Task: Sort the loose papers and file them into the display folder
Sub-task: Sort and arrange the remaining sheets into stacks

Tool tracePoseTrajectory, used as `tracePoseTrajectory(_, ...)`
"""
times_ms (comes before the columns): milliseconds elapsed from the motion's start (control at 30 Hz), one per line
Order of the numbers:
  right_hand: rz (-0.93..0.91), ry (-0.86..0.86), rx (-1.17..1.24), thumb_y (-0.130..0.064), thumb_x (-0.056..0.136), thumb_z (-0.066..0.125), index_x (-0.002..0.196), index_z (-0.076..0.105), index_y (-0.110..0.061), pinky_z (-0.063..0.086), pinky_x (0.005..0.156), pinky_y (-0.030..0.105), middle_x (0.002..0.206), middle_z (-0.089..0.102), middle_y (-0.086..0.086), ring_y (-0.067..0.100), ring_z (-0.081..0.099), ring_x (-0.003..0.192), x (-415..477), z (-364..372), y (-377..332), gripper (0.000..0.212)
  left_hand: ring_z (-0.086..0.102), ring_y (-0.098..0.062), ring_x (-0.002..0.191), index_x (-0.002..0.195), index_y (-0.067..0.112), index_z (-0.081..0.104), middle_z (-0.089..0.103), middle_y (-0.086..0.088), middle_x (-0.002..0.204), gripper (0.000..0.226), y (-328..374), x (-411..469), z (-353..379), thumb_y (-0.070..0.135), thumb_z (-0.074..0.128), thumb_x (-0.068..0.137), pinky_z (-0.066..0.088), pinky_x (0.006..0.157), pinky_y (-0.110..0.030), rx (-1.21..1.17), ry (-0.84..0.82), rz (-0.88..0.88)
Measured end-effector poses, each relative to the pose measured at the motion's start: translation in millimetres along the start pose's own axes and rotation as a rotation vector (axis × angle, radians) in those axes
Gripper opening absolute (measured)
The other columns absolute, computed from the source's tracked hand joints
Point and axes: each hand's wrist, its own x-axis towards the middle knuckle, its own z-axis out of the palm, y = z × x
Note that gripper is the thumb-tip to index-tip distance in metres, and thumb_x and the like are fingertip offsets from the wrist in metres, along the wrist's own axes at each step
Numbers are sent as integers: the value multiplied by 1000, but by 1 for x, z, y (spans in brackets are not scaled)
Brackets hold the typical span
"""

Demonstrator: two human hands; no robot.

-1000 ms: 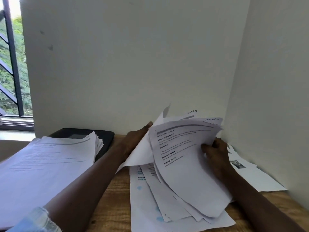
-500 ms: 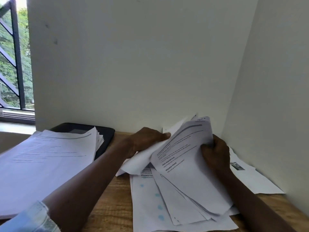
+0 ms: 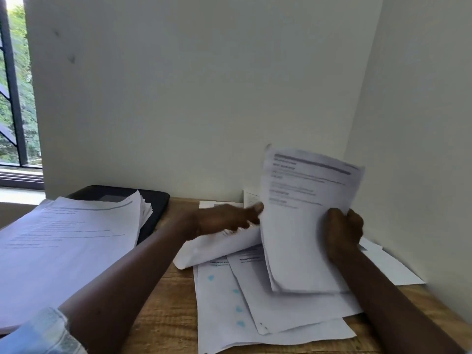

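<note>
Two plain pale walls (image 3: pixel 191 98) meet in a corner at the far right, hemming in the grained wooden table (image 3: pixel 166 315). On its left lies a thick, flat stack of printed papers (image 3: pixel 63 246), its near-left part running out of view. It overlaps a glossy black display folder (image 3: pixel 155 203) with rounded corners, set against the far wall. To the right, loose sheets (image 3: pixel 255 315) lie fanned and overlapping, some with blue marks, reaching the table's near edge. A bare strip of wood separates the stack from the sheets. Above the sheets, a sheaf of printed pages (image 3: pixel 301 226) stands nearly upright, slightly bowed. The right grip (image 3: pixel 342 231) is curled round the sheaf's right edge. The left grip (image 3: pixel 227 218), blurred, rests on a bent white sheet (image 3: pixel 217 246), thumb touching the sheaf's left edge. Whether it clasps that sheet cannot be told.
</note>
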Motion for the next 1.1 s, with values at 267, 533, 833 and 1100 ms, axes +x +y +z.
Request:
tracePoseTrajectory(267,320,-35,188,-12,80,65,71,40,-12,26,58,31,71,38,6,23,34,61,29,-11,-4,26,44,-21,142,121,37,76,54,5,152,83,-5,10,15,84,13,92,28,118,-37,311,83,-150)
tracePoseTrajectory(533,338,-170,215,-6,85,63,88,61,-10,48,84,37,85,58,7,27,55,83,23,-1,-3,5,49,-23,139,147,23,51,51,-1,153,103,-38,14,-10,93,58,70,43,111,-39,778,302,-390)
tracePoseTrajectory(833,253,-303,240,-2,85,67,86,65,-15,53,100,51,117,71,22,29,66,95,33,13,17,13,63,-20,110,94,27,67,66,2,114,35,-79,31,-27,40,91,72,53,92,-34,294,599,-271)
tracePoseTrajectory(1100,260,-373,322,-8,79,79,79,64,-13,51,91,46,99,64,16,28,60,94,18,23,22,16,65,-18,89,106,18,66,69,2,101,11,-52,21,-32,26,67,98,45,70,-28,-170,896,-12)
